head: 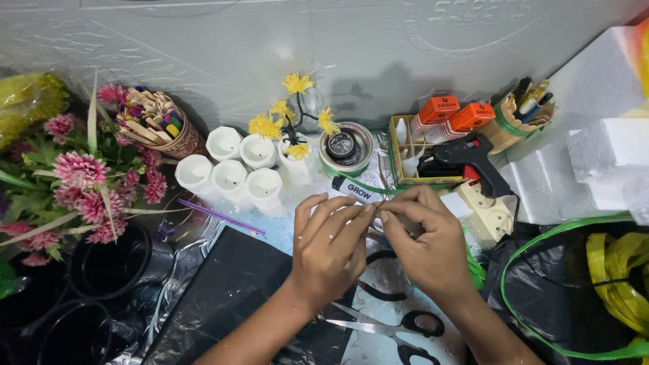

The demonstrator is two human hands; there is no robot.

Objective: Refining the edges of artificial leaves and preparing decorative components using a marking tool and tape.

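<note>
My left hand [329,247] and my right hand [424,240] meet at their fingertips over the middle of the worktable. Together they pinch a small thin piece [379,209], too small to identify; a green strip [368,186] runs just beyond it. A white tube with a black cap [355,191] lies right behind my fingers. Under my wrists lie black-handled scissors [395,329] and black-handled pliers [378,292]. A small yellow artificial flower [292,122] stands in a white pot behind.
Several white cups [230,169] cluster at the back. Pink artificial flowers [81,179] and black pots [108,267] fill the left. A black glue gun [473,162], a power strip [488,213], a compartment box [422,152], white foam blocks [602,155] and yellow-green plastic strips [608,270] are on the right.
</note>
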